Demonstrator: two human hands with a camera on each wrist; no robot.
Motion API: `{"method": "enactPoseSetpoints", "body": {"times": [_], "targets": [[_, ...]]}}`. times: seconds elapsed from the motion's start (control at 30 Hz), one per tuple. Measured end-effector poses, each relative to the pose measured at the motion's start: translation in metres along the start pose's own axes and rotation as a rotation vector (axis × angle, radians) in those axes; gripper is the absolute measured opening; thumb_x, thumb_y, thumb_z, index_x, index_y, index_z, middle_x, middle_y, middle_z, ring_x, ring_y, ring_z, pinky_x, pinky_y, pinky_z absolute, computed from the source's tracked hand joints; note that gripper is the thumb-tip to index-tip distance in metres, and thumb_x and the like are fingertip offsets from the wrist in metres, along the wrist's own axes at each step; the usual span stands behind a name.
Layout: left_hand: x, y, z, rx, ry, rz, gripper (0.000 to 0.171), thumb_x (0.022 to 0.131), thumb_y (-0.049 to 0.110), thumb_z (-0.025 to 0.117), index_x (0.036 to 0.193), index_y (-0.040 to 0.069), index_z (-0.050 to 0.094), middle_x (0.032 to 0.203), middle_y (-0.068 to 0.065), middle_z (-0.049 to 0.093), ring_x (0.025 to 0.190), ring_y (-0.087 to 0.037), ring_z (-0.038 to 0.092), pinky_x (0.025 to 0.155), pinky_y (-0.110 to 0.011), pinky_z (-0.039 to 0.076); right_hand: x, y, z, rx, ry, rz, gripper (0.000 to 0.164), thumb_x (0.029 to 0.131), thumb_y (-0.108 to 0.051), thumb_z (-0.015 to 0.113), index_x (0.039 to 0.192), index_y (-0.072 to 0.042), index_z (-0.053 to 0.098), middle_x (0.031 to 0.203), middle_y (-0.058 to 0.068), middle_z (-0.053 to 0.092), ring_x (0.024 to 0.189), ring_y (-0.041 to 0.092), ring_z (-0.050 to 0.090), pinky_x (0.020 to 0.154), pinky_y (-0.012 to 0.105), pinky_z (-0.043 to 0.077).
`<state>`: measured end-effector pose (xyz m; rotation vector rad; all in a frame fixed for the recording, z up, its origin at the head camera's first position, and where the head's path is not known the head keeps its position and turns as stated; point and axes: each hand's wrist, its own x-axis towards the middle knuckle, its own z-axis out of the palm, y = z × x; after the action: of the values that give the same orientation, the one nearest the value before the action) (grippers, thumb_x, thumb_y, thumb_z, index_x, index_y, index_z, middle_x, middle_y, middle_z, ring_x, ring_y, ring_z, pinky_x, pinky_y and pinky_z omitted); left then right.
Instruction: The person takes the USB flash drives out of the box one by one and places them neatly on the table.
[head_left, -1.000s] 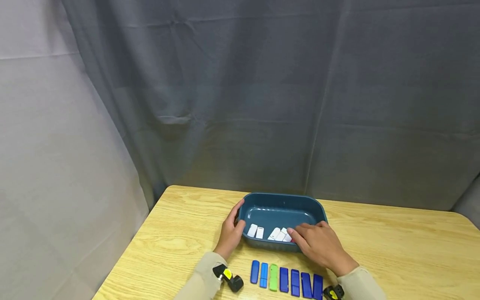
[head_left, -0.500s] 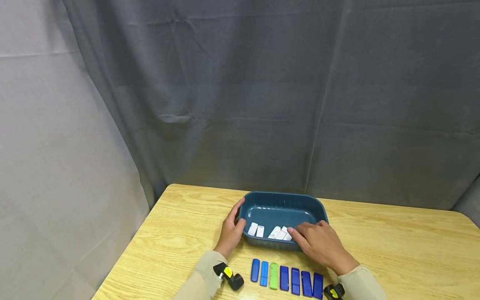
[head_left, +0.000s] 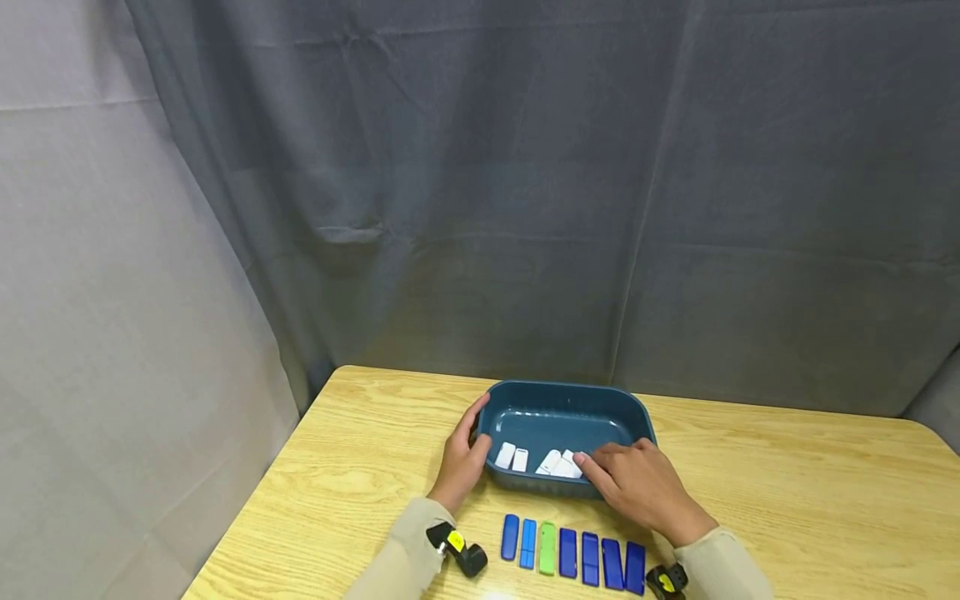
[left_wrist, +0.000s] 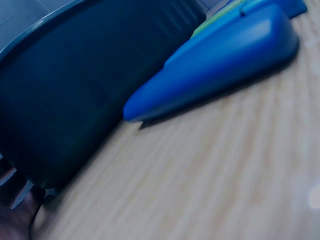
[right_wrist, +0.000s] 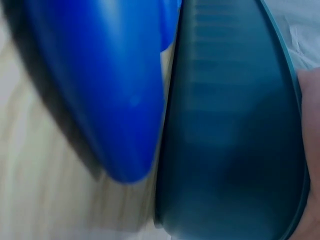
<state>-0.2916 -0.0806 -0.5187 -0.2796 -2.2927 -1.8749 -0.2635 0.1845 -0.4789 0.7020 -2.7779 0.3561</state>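
A dark teal plastic bin (head_left: pixel 542 487) stands on the table, with several small flat white pieces (head_left: pixel 551 462) along its near inner side. My left hand (head_left: pixel 459 467) holds the bin's left end, thumb at the rim and fingers along the outer wall. Over the near right rim, my right hand (head_left: pixel 645 487) reaches into the bin. Its thumb touches the rightmost white pieces, while the other fingertips are hidden, so I cannot tell whether they pinch anything. In the right wrist view, part of that hand (right_wrist: pixel 311 145) lies over the bin's rim.
In front of the bin lies a row of small flat plastic pieces: several blue ones (head_left: pixel 590 558) and a green one (head_left: pixel 547 548). Wood-grain table (head_left: pixel 360 467) extends to both sides. A grey curtain (head_left: pixel 480 208) hangs behind the table.
A red bit beside my right thumb a second ago no longer shows. The white pieces under that thumb have shifted slightly. My left hand keeps its hold on the bin.
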Motion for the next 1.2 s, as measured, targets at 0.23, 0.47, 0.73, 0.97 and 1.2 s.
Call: {"method": "enactPoseSetpoints", "body": {"times": [0.23, 0.47, 0.73, 0.97, 1.2], "targets": [[0.004, -0.017, 0.003, 0.002, 0.022, 0.008, 0.064, 0.088, 0.003, 0.048, 0.145, 0.031, 0.042, 0.150, 0.009, 0.038, 0.137, -0.016, 0.036, 0.110, -0.038, 0.031, 0.000, -0.001, -0.001, -0.002, -0.006, 0.001, 0.049, 0.100, -0.047, 0.041, 0.082, -0.018, 0.077, 0.087, -0.004, 0.073, 0.081, 0.015, 0.068, 0.078, 0.043, 0.044], [0.004, -0.017, 0.003, 0.013, 0.026, 0.020, 0.064, 0.087, 0.003, 0.048, 0.145, 0.031, 0.043, 0.149, 0.010, 0.039, 0.135, -0.014, 0.038, 0.109, -0.037, 0.033, 0.000, -0.003, -0.003, 0.013, -0.032, 0.016, 0.052, 0.100, -0.049, 0.039, 0.081, -0.018, 0.077, 0.089, -0.003, 0.073, 0.084, 0.017, 0.068, 0.079, 0.045, 0.044], [0.004, -0.017, 0.003, 0.015, 0.020, 0.017, 0.064, 0.088, 0.004, 0.047, 0.146, 0.031, 0.042, 0.151, 0.008, 0.038, 0.136, -0.017, 0.037, 0.109, -0.039, 0.033, 0.001, -0.003, -0.004, 0.049, -0.079, 0.073, 0.058, 0.099, -0.054, 0.036, 0.075, -0.022, 0.078, 0.093, -0.001, 0.072, 0.093, 0.019, 0.066, 0.086, 0.048, 0.042], [0.004, -0.017, 0.003, 0.012, 0.019, 0.014, 0.064, 0.088, 0.005, 0.047, 0.146, 0.031, 0.042, 0.151, 0.009, 0.037, 0.136, -0.017, 0.037, 0.109, -0.039, 0.033, 0.001, -0.002, -0.004, 0.045, -0.064, 0.051, 0.054, 0.099, -0.053, 0.039, 0.084, -0.019, 0.079, 0.088, -0.004, 0.071, 0.090, 0.015, 0.063, 0.081, 0.043, 0.043], [0.005, -0.017, 0.003, 0.014, 0.020, 0.020, 0.064, 0.087, 0.004, 0.047, 0.145, 0.030, 0.042, 0.150, 0.009, 0.038, 0.136, -0.016, 0.037, 0.109, -0.039, 0.033, 0.001, -0.002, -0.004, 0.042, -0.042, 0.027, 0.052, 0.098, -0.053, 0.041, 0.083, -0.020, 0.079, 0.085, -0.007, 0.070, 0.088, 0.014, 0.061, 0.079, 0.041, 0.044]]}}
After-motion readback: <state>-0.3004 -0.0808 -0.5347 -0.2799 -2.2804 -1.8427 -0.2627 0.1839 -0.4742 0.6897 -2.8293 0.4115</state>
